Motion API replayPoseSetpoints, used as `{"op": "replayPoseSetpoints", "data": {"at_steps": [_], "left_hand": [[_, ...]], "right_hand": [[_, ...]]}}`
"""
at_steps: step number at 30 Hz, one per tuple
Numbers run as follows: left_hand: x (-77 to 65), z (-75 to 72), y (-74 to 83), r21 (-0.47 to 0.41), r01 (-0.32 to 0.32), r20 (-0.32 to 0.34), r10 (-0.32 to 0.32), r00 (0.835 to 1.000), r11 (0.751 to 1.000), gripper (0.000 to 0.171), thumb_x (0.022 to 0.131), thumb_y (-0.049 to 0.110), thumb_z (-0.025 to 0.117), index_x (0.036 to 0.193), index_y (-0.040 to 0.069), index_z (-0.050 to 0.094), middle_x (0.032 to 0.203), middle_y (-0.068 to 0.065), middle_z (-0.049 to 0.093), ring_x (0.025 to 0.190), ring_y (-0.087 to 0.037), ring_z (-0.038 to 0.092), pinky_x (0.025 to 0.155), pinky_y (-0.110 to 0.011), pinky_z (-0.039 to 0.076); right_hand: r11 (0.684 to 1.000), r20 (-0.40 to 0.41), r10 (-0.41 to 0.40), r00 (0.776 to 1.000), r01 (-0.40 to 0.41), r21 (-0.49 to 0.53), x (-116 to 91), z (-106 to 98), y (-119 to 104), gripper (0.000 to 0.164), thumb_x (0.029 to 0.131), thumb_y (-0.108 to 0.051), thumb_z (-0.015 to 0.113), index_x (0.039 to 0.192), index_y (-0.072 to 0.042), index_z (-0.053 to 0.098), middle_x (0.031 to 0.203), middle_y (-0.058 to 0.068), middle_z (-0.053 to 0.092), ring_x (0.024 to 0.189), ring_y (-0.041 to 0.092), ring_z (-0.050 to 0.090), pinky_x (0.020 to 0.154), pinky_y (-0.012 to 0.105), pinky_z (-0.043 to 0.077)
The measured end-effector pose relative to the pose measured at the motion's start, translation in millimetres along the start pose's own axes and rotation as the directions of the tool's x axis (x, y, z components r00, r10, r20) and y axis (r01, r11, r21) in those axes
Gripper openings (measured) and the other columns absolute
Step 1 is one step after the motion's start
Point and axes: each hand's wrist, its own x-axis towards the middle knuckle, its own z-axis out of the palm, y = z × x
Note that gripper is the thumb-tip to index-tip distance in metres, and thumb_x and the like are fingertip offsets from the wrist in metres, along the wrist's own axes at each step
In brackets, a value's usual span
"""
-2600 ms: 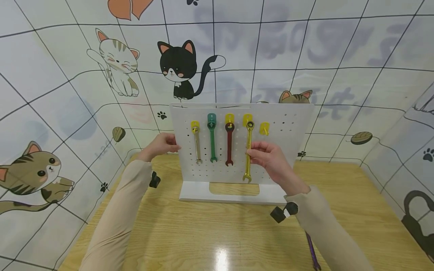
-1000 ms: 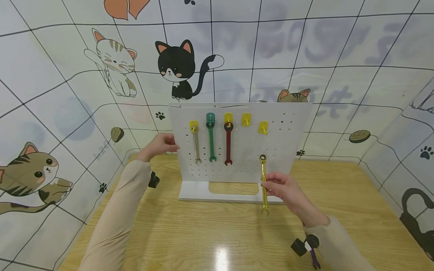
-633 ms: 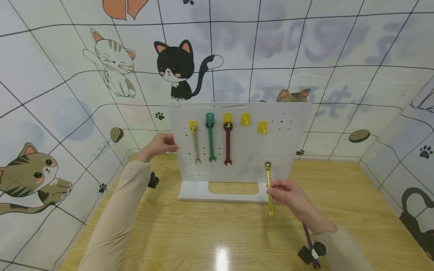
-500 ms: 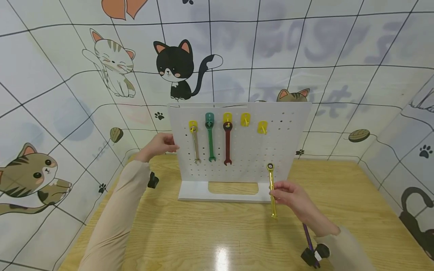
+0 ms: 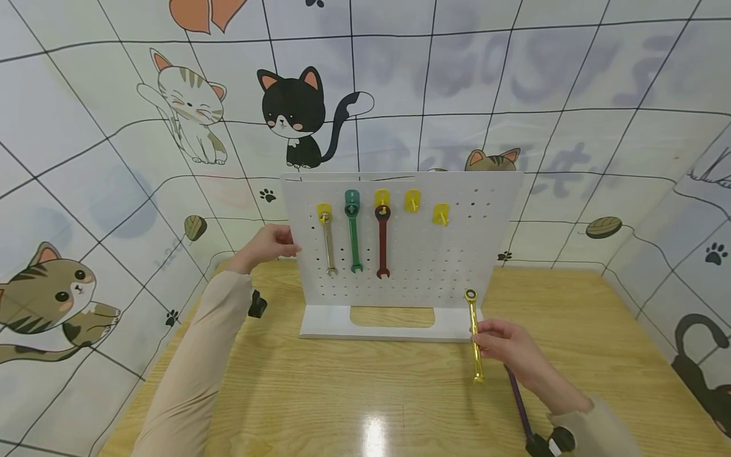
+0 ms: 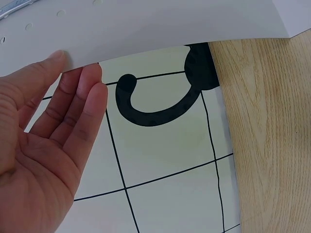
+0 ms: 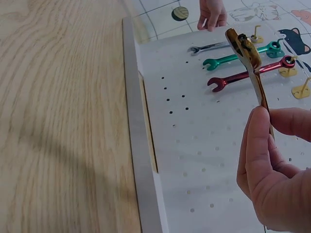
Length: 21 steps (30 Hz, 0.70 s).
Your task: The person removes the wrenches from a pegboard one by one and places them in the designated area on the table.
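My right hand [image 5: 510, 348] pinches a gold combination wrench [image 5: 473, 314] near its middle, in front of the lower right of a white pegboard [image 5: 422, 273]. The wrench stands roughly upright, its ring end at the top. At the board's left edge, my left hand [image 5: 268, 246] grips the panel; in the left wrist view its thumb lies on one face and the fingers [image 6: 90, 104] go behind. Three wrenches hang on the board: a silver one [image 5: 329, 247], a green one [image 5: 353, 241] and a red one [image 5: 382, 247]. Two yellow hooks [image 5: 412, 200] beside them bear nothing.
A purple wrench [image 5: 518, 400] lies on the wooden table [image 5: 320, 393], partly hidden by my right wrist and its camera. The board stands on a white base [image 5: 325, 324] with a cutout. A wall covering printed with cats [image 5: 294, 105] rises behind.
The gold wrench has come off its yellow hook. My right hand has carried it down and to the right, away from the board. The left hand has stayed at the board's edge.
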Motion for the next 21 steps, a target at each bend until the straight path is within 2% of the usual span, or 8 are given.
{"op": "replayPoseSetpoints", "data": {"at_steps": [8, 10, 15, 17, 21], "left_hand": [[0.4, 0.4, 0.4, -0.011, 0.010, 0.002, -0.010, 1.000, 1.000, 0.014, 0.087, 0.005, 0.065, 0.096, -0.006, 0.063, 0.087, -0.016, 0.067, 0.083, -0.030, 0.066, 0.074, -0.036, 0.055], [-4.6, -0.4, 10.9, -0.011, 0.002, 0.011, -0.002, 1.000, 1.000, 0.014, 0.087, 0.002, 0.063, 0.096, -0.008, 0.062, 0.088, -0.020, 0.066, 0.083, -0.031, 0.066, 0.076, -0.039, 0.055], [-4.6, -1.3, 12.3, -0.016, -0.001, 0.018, 0.001, 1.000, 1.000, 0.016, 0.088, 0.003, 0.063, 0.098, -0.009, 0.061, 0.091, -0.023, 0.065, 0.087, -0.036, 0.064, 0.079, -0.044, 0.053], [0.9, -0.9, 1.6, -0.019, 0.006, 0.011, -0.006, 1.000, 1.000, 0.016, 0.087, 0.005, 0.065, 0.098, -0.006, 0.062, 0.090, -0.020, 0.066, 0.086, -0.035, 0.065, 0.078, -0.042, 0.054], [1.3, -1.1, -0.6, -0.013, 0.003, 0.008, -0.002, 1.000, 1.000, 0.014, 0.087, 0.005, 0.065, 0.095, -0.005, 0.062, 0.087, -0.016, 0.067, 0.082, -0.028, 0.066, 0.076, -0.039, 0.055]], "right_hand": [[0.999, -0.043, 0.023, 0.999, -0.025, -0.034, -7.2, -10.2, 8.9, 0.017, 0.090, -0.006, 0.059, 0.101, 0.006, 0.056, 0.085, -0.001, 0.061, 0.074, 0.007, 0.058, 0.071, 0.025, 0.052], [0.998, -0.046, 0.033, 0.998, -0.035, -0.044, -9.3, -14.1, 11.0, 0.017, 0.090, -0.008, 0.059, 0.102, 0.004, 0.057, 0.087, -0.001, 0.061, 0.076, 0.007, 0.058, 0.072, 0.026, 0.052], [0.997, -0.055, 0.048, 0.997, -0.051, -0.064, -15.1, -24.3, 16.1, 0.020, 0.090, -0.011, 0.060, 0.103, 0.004, 0.056, 0.089, -0.002, 0.062, 0.079, 0.006, 0.058, 0.073, 0.027, 0.051], [0.996, -0.066, 0.053, 0.996, -0.057, -0.067, -17.2, -27.9, 18.3, 0.021, 0.090, -0.009, 0.060, 0.105, 0.006, 0.055, 0.090, -0.002, 0.062, 0.079, 0.006, 0.058, 0.073, 0.026, 0.052], [0.996, -0.065, 0.059, 0.996, -0.063, -0.067, -21.6, -35.3, 23.0, 0.021, 0.091, -0.008, 0.059, 0.105, 0.007, 0.055, 0.092, 0.000, 0.061, 0.080, 0.007, 0.059, 0.073, 0.024, 0.052]]}}
